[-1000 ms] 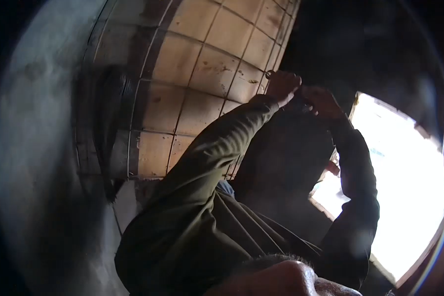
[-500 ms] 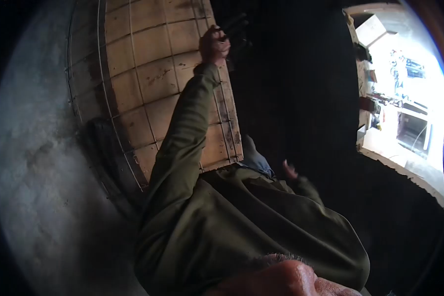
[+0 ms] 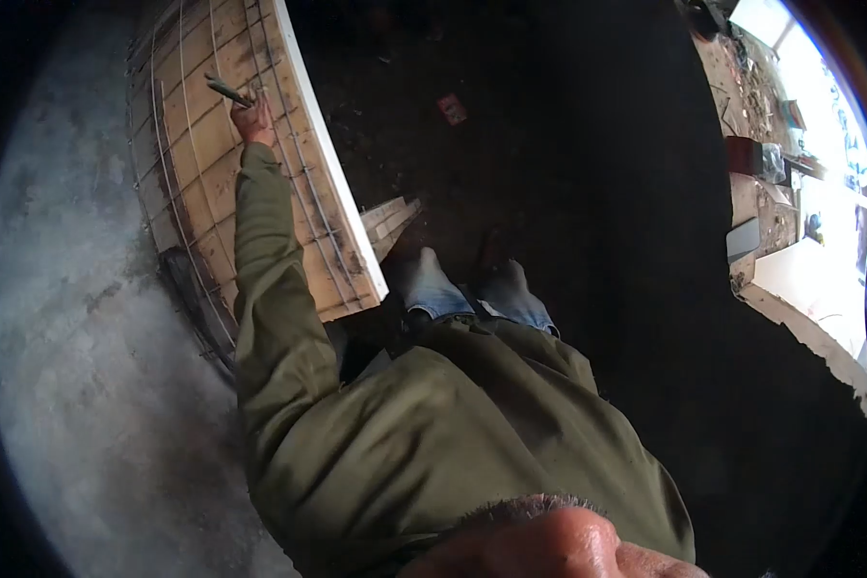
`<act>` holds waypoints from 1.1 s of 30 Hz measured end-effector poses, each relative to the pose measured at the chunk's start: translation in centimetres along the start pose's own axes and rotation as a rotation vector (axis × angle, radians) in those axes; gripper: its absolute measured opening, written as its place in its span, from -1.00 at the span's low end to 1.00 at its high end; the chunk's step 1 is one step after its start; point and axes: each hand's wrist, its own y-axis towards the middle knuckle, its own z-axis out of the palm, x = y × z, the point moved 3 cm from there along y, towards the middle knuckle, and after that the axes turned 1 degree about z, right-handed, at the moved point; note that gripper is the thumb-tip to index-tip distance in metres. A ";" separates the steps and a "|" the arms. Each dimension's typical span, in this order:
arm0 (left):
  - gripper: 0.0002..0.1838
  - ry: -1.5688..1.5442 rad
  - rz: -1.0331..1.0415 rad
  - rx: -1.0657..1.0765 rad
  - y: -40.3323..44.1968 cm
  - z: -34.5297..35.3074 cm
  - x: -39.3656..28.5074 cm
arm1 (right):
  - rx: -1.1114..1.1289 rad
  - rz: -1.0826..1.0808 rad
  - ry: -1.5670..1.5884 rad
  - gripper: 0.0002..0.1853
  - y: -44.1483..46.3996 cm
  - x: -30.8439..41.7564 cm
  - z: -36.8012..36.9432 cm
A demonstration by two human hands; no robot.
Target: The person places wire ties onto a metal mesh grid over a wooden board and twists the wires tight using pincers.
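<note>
My left hand is closed around a dark greenish pair of pliers, with two slim prongs sticking out toward the upper left. The hand is over a tan wooden panel crossed by a grid of thin metal rods; whether it touches the panel I cannot tell. The panel has a white right edge. My left arm, in a green sleeve, stretches up along the panel. My right hand is out of view.
A grey wall-like surface fills the left. A pale wooden piece lies by my feet. A red packet is on the dark floor. Rightward, a bright opening has several objects on its ledge. A black curved thing is beside the panel.
The view has shifted, showing my legs and more floor. My left hand with the pliers appears farther left and lower. My right hand has left the view.
</note>
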 end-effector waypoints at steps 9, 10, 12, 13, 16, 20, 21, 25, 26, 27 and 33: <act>-0.97 0.680 0.364 0.074 2.7 -2.1 4.5 | -0.019 -0.090 -0.017 -0.16 5.1 0.4 -4.3; -0.97 0.756 0.354 0.071 2.1 -1.8 3.9 | -0.023 -0.133 -0.069 -0.15 5.8 1.4 -5.0; -0.94 0.534 0.209 0.134 0.2 -0.4 2.5 | -0.060 -0.333 -0.344 -0.13 7.2 4.0 -5.9; -0.93 0.411 0.130 0.150 -0.7 0.3 1.9 | -0.142 -0.588 -0.685 -0.12 7.9 5.5 -6.1; -0.88 0.277 0.021 0.211 -1.2 0.8 2.4 | -0.637 -1.210 -1.334 -0.08 8.0 11.3 -7.0; -0.74 0.736 0.248 0.103 -3.1 2.6 -0.2 | -0.184 -0.821 -0.470 0.05 -5.0 33.8 -11.3; -0.79 0.746 0.324 0.059 -3.1 2.8 0.1 | -0.209 -1.041 -0.427 0.06 -6.9 38.8 -11.5; -0.76 0.856 0.531 0.042 -3.6 3.3 -1.1 | -0.383 -1.678 -0.391 0.01 -21.6 58.3 -10.0; -0.74 0.844 0.461 0.086 -4.3 3.7 -2.6 | -0.498 -1.818 -0.475 -0.04 -25.5 61.7 -8.9; -0.79 0.798 0.450 0.036 -4.6 4.0 -2.5 | -0.478 -1.831 -0.550 -0.04 -28.7 64.4 -7.8; -0.74 0.757 0.315 -0.061 -3.3 3.7 -3.8 | -0.598 -2.175 -1.479 -0.31 -30.1 75.0 2.3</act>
